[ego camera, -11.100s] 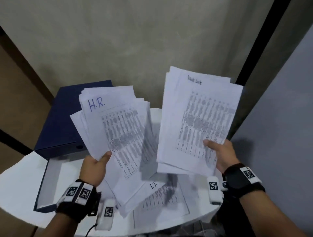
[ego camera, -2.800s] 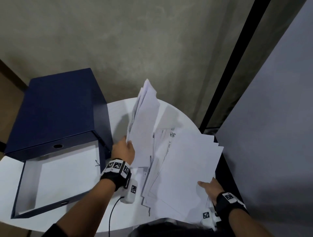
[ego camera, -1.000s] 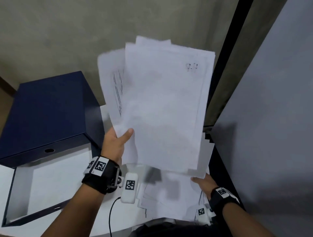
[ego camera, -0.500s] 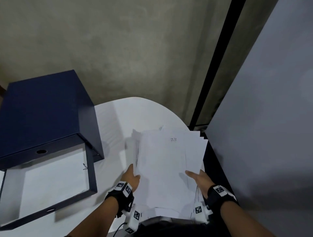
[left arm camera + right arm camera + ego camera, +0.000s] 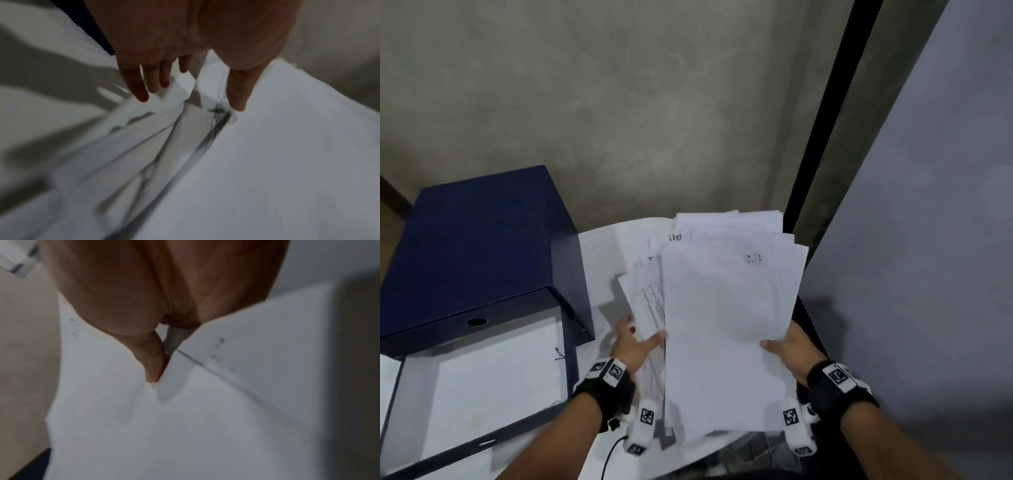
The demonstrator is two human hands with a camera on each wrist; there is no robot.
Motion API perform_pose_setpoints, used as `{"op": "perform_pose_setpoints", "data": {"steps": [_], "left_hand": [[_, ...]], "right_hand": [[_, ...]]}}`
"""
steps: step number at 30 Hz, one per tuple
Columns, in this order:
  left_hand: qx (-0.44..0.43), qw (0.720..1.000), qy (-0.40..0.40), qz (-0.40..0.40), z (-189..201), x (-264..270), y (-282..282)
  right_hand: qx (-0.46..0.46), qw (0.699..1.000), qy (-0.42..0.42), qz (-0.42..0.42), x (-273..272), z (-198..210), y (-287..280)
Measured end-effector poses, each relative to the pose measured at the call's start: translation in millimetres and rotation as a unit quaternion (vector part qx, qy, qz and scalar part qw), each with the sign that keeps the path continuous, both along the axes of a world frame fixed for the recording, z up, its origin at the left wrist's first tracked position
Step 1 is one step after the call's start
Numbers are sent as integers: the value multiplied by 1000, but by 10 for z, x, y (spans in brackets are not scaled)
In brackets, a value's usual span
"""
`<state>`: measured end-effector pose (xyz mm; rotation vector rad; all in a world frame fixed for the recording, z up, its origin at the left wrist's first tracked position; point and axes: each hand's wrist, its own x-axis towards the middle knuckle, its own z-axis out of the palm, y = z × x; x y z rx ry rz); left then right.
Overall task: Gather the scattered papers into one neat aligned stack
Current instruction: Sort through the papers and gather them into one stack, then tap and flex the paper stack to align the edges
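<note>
A loose pile of white papers (image 5: 722,325) sits between both hands over the right part of the white round table (image 5: 602,260). Its sheets are uneven and fan out at the top and left. My right hand (image 5: 787,349) pinches the pile's right edge, thumb (image 5: 154,366) on top and fingers hidden underneath. My left hand (image 5: 642,330) is at the left edge with straight, spread fingers (image 5: 141,94). Its thumb (image 5: 236,97) lies on the top bundle (image 5: 287,162), and offset lower sheets (image 5: 164,129) show beneath.
A dark blue box file (image 5: 476,246) stands at the left. Its open flap (image 5: 493,383), white inside, lies flat toward me. A grey panel (image 5: 911,274) and a black post (image 5: 825,120) close in on the right, and a concrete wall is behind.
One second ago my left hand held a bundle raised high. That bundle has come down onto the sheets in my right hand, and both hands now flank one uneven pile.
</note>
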<state>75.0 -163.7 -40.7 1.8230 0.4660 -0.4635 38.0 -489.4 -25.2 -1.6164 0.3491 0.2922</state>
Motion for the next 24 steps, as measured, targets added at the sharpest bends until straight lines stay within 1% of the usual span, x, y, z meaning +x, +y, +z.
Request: {"op": "perform_pose_setpoints", "data": {"steps": [2,4,5,7,9,10,11,12,13,14,15,16,17,18,21,23,24], "left_hand": [[-98,994,-45,28,169,158,67],[-154,981,-112,45,583,174,41],[-160,974,-154,48,704,198,41],[-170,962,-202,64,850,204,37],[-135,960,-231,84,928,144,49],[-143,959,-211,122,993,106,59],[-213,966,-131,69,1093,78,60],[-177,970,-158,48,1077,57,71],[-158,969,-185,51,963,55,99],[-164,969,-166,83,880,18,89],[-47,968,-209,128,830,-27,64],[-48,972,-175,146,853,-81,25],[-61,973,-165,148,850,-104,-12],[-66,972,-175,139,839,-128,-19],[-101,964,-190,154,955,-161,10],[-124,961,-203,143,938,-148,45],[-116,963,-207,130,919,-152,51]], "right_hand": [[-1,999,-42,6,109,251,32],[-17,997,-74,4,191,497,117],[-25,996,-86,2,213,600,167],[-28,993,-111,-3,230,739,269],[-30,993,-115,-14,233,749,362],[-35,993,-112,-21,238,689,396],[-50,993,-106,-29,236,610,426],[-65,993,-95,-42,233,526,456],[-79,992,-78,-57,223,470,500],[-80,992,-67,-70,211,412,537],[-75,992,-68,-80,190,395,579],[-63,991,-77,-86,176,394,607],[-53,991,-81,-89,169,411,621],[-40,992,-86,-89,162,437,626],[10,988,-111,-105,134,533,583],[34,985,-124,-111,114,612,562],[38,986,-128,-103,103,648,569]]}}
